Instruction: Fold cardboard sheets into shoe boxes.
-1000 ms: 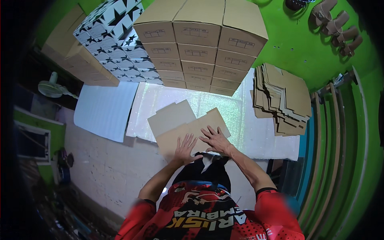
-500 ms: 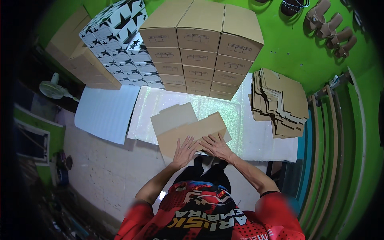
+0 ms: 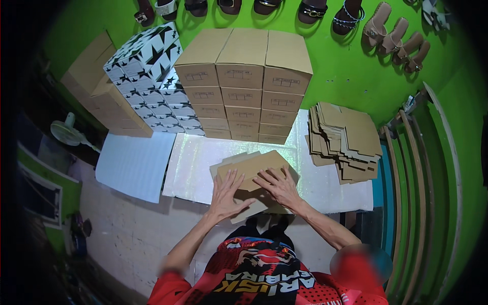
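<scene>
A brown cardboard box blank (image 3: 254, 168), partly folded, lies at a slant on the shiny whitish table cover (image 3: 190, 173), close to the near edge. My left hand (image 3: 226, 195) rests on its left side, fingers spread and thumb pointing right. On the right side of the same cardboard lies my right hand (image 3: 279, 185), its fingers also spread over the brown panel. Greyish flaps show beyond the far edge, and another flap (image 3: 252, 206) sticks out toward me below my hands. Neither hand wraps round the cardboard.
Stacked brown boxes (image 3: 239, 81) stand at the back, beside white boxes with black stars (image 3: 152, 91). Flat cardboard blanks (image 3: 351, 137) are piled at the right. A white foam sheet (image 3: 134, 165) and a fan (image 3: 68, 132) are at the left. Sandals (image 3: 378, 25) hang on the green wall.
The cardboard's near panel has tipped up and a flap now shows below it. My left hand has slid to the left side with its thumb spread. The view has tilted up.
</scene>
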Demonstrator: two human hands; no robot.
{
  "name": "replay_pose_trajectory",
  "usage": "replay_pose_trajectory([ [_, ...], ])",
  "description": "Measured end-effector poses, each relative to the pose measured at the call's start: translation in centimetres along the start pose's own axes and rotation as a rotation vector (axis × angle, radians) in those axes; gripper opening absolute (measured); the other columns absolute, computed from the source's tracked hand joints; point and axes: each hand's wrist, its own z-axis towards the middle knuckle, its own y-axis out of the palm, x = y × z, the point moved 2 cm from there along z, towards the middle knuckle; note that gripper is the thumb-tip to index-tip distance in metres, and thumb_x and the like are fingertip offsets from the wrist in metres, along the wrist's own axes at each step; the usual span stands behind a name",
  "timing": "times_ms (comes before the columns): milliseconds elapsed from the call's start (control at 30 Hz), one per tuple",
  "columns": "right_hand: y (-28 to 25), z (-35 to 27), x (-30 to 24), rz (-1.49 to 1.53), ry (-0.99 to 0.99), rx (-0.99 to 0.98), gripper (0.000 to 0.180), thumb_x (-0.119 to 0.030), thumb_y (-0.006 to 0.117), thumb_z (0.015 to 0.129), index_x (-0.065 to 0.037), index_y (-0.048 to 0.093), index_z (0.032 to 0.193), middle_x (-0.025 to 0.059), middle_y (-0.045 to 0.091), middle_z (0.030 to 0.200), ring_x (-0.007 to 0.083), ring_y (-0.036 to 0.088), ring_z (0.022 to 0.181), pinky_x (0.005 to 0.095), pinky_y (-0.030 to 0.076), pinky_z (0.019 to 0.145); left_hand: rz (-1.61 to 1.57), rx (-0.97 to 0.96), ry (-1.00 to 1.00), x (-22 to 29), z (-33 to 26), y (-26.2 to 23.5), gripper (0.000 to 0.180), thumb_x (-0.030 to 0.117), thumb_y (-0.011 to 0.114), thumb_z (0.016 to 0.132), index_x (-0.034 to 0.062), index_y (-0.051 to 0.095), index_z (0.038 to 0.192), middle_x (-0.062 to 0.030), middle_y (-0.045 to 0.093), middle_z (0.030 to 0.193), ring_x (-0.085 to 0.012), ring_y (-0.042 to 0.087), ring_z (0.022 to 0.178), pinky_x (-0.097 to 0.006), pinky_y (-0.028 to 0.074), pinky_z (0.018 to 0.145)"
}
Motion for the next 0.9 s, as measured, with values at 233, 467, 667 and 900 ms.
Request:
replay_pose_trajectory([
  [233, -1.9, 0.2, -1.5, -0.118, 0.04, 0.009, 0.064, -0.03, 0.07, 0.097, -0.034, 0.049, 0.157, 0.0028, 0.052, 0.159, 0.0304, 0.049, 0.145, 0.0698, 0.03, 0.119, -0.129, 0.129, -0.014, -1.5, -1.6, 1.3, 0.088, 0.044, 0.066, 0.098, 0.0163, 0.023, 0.17, -0.0208, 0.009, 0.177, -0.0399, 0.009, 0.163, -0.068, 0.006, 0.126],
  [467, -0.3, 0.2, -0.7, 0.038, 0.141, -0.061, 0.054, -0.032, 0.068, 0.099, -0.031, 0.055, 0.152, 0.0027, 0.059, 0.152, 0.0312, 0.05, 0.144, 0.0726, 0.025, 0.12, -0.505, 0.074, -0.061, -3.5, -1.9, 3.0, 0.056, 0.019, 0.045, 0.11, 0.0082, 0.036, 0.164, -0.0234, 0.025, 0.172, -0.0388, 0.021, 0.161, -0.048, 0.018, 0.131],
  [667, -1.4, 3.0, -0.4, -0.052, 0.123, 0.086, 0.06, -0.044, 0.067, 0.099, -0.027, 0.053, 0.155, 0.0083, 0.043, 0.165, 0.0365, 0.033, 0.155, 0.0749, 0.01, 0.123, -0.749, 0.242, -0.236, -5.7, -1.1, 3.0, 0.046, 0.02, 0.044, 0.108, 0.0006, 0.055, 0.148, -0.0218, 0.051, 0.157, -0.0337, 0.044, 0.15, -0.039, 0.029, 0.126],
  [900, 2.3, 2.5, 1.1, -0.045, 0.279, 0.012, 0.083, -0.065, 0.066, 0.093, -0.028, 0.041, 0.163, 0.0112, 0.019, 0.176, 0.0435, 0.011, 0.162, 0.076, 0.001, 0.123, -0.752, 0.211, -0.496, -7.5, 3.6, 3.4, 0.047, 0.034, 0.05, 0.107, 0.0012, 0.065, 0.137, -0.0168, 0.07, 0.128, -0.0249, 0.061, 0.12, -0.035, 0.043, 0.107],
])
